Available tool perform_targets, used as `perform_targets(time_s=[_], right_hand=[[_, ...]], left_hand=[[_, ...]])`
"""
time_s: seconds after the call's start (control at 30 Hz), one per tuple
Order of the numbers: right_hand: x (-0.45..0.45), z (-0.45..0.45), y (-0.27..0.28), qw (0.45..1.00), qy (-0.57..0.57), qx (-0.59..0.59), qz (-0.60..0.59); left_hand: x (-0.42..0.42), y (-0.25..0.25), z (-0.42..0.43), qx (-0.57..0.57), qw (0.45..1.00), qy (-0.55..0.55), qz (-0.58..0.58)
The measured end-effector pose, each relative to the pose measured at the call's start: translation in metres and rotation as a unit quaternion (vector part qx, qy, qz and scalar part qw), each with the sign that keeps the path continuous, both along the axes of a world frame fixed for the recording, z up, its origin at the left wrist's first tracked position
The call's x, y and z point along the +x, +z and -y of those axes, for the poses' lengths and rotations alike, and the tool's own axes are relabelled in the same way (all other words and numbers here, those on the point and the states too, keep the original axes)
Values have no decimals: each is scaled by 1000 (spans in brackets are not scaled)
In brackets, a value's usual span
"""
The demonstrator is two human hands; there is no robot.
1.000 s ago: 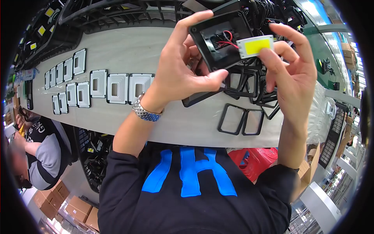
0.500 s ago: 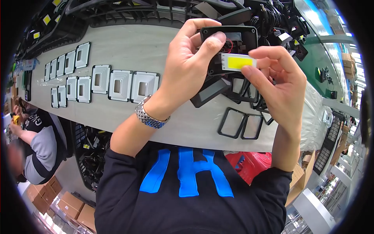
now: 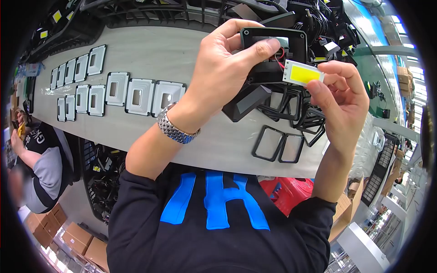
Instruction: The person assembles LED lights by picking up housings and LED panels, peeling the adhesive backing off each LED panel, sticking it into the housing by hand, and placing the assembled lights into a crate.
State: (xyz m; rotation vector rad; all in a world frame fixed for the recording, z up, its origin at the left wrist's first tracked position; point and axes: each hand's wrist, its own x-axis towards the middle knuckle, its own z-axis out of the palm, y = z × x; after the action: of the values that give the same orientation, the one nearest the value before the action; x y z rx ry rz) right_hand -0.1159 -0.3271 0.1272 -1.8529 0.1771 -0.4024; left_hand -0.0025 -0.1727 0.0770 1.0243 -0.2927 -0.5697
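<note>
My left hand (image 3: 230,52) grips a black lamp housing (image 3: 298,43) by its left side, the thumb reaching inside over a grey part. Red wires (image 3: 280,58) show in the housing's cavity and run toward an LED panel (image 3: 302,73), a white-edged plate with a yellow face. Between thumb and fingertips, my right hand (image 3: 341,91) pinches the panel's right end, in front of the housing's lower right corner. Below the housing, a dark angular block (image 3: 247,102) lies on the table, beside a pile of black frames (image 3: 291,104).
Rows of white reflectors with black rims (image 3: 139,96) lie on the grey table (image 3: 205,143). Two black frames (image 3: 267,143) rest near its front edge. Cables and housings (image 3: 314,22) crowd the back. At left sits another person (image 3: 43,159); cardboard boxes (image 3: 77,237) stand below.
The LED panel has moved right and tilted, its right end lower, and more red wire shows. The housing and both hands have shifted slightly right in view.
</note>
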Motion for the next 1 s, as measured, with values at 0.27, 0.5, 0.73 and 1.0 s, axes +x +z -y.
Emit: perform_targets(time_s=[0.27,0.5,0.73,1.0], right_hand=[[7,-15,5,998,-22,0,-50],[7,-13,2,996,-19,-36,-74],[2,-20,5,995,-19,-91,-23],[8,-20,1,994,-49,-73,-71]], left_hand=[[-4,-9,3,19,993,29,114],[-3,-11,-12,18,997,-5,77],[-6,-9,-5,5,998,-4,68],[-7,-16,-3,40,990,30,133]])
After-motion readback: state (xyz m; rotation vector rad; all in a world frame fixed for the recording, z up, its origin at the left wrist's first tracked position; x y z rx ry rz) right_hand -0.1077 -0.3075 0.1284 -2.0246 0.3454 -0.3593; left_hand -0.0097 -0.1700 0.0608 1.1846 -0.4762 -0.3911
